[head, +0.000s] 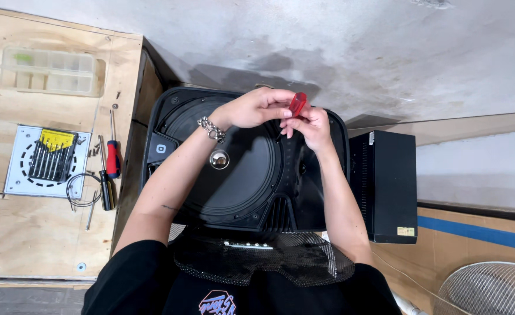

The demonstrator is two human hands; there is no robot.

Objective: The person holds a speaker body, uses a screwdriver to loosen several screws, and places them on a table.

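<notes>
From the head camera, both hands meet over the far edge of a large black loudspeaker [234, 169] that lies face up on the floor, its round cone showing. The left hand [256, 108], a chain bracelet [212, 129] at its wrist, curls its fingers round the red handle of a screwdriver [296, 105]. The right hand [308, 125] is pressed close beside it, fingertips pinching the tool just under the handle, so the two hands touch and both are closed on the screwdriver. The shaft points down toward the speaker's upper right rim; its tip is hidden.

A black mesh grille [269, 259] rests between the speaker's near edge and the person's body. To the right stands a black box-shaped case [388, 184], just beside the speaker. On the left, a plywood surface [36, 233] carries a set of small screwdrivers in a rack [51, 156], a red-handled screwdriver [113, 154], a dark-handled one [104, 186], a wire loop [79, 189] and a clear compartment box [50, 71]. A white wire fan guard [490, 289] shows at the lower right.
</notes>
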